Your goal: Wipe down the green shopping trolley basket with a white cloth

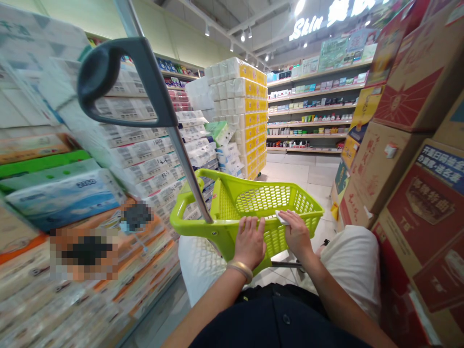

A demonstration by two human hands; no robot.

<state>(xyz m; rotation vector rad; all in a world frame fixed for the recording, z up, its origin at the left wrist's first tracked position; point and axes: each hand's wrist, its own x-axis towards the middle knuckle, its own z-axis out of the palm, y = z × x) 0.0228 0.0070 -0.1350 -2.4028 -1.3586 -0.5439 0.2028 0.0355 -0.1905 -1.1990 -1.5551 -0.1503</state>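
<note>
Dark shirt front [275, 319] fills the bottom centre of the frame before a lime-green basket [273, 240], its long side running left to right across the middle. Right hand [297, 234], nearer the basket's right end, holds a white wipe [282, 218] at the near rim; left hand [250, 244] rests fingers there, its grip unclear. Leftward, a metal pole [186, 159] blocks the rim; cartons [389, 166] crowd the right.

Wears a dark buttoned top [261, 326], loose off-white trousers [353, 263] and a smooth gold-coloured bangle [240, 270] round the left wrist [245, 261]
</note>
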